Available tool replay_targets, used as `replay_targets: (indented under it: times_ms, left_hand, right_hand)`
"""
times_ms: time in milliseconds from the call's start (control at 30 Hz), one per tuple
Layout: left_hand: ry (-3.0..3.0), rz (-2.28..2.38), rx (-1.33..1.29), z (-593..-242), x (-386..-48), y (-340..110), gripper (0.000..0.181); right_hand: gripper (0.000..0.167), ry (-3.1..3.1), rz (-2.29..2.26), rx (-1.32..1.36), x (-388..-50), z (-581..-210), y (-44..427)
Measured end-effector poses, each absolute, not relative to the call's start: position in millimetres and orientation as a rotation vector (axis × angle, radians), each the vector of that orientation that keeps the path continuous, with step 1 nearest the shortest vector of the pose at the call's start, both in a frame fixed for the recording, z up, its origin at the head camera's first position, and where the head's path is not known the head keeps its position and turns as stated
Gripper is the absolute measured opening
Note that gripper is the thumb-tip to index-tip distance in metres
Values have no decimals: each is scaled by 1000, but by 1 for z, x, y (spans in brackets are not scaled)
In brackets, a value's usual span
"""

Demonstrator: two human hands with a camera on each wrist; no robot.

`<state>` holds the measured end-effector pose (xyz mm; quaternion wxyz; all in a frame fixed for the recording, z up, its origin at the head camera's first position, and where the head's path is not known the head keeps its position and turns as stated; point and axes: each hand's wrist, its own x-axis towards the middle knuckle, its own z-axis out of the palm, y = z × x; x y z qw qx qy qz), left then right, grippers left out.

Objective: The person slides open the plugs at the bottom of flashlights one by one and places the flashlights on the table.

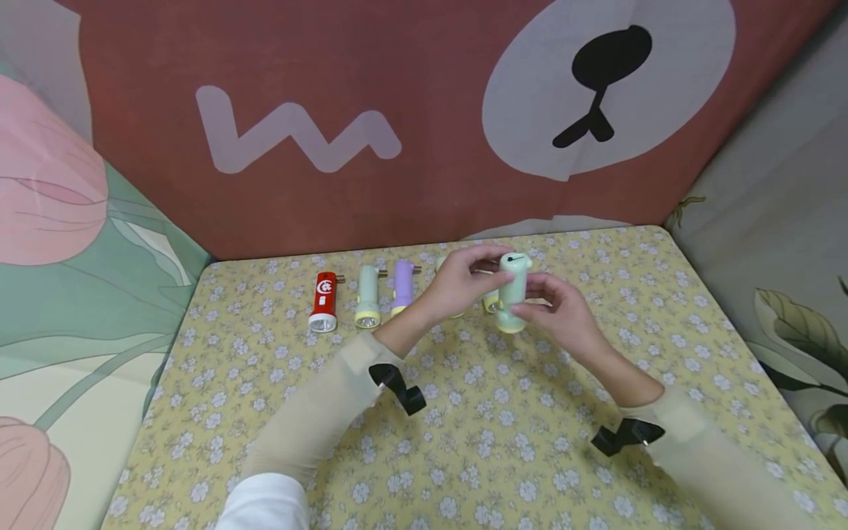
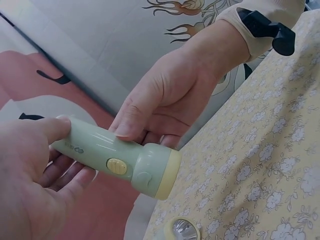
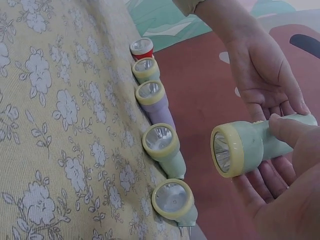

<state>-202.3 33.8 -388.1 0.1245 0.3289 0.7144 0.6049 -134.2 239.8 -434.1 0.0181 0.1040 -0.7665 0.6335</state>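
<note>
A pale green flashlight [image 1: 514, 298] with a yellow rim is held above the table by both hands. My left hand [image 1: 464, 278] pinches its tail end between thumb and fingers. Lower down, near the lamp head, my right hand [image 1: 563, 313] grips the body. The left wrist view shows a yellow switch [image 2: 117, 166] on the flashlight's side, between the hands. In the right wrist view its clear lens [image 3: 221, 151] faces away from the right palm, and the lamp looks unlit.
Behind the hands, a red flashlight [image 1: 323, 300], a green one [image 1: 367, 296], a purple one [image 1: 403, 282] and two more green ones [image 3: 167, 150] lie in a row, lenses toward me. Prongs stick out from several. A floral cloth [image 1: 464, 442] covers the table; printed fabric [image 1: 331, 199] hangs behind it.
</note>
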Motion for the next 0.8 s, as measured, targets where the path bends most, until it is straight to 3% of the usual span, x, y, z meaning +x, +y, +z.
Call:
replay_targets:
  times_ms: [300, 800]
  left_hand:
    - [2049, 1740, 980, -390, -203, 33, 37]
    - [1951, 1694, 1017, -392, -201, 28, 44]
  right_hand:
    - [45, -2499, 1878, 324, -133, -436, 243]
    - [36, -2454, 1770, 273, -129, -445, 239]
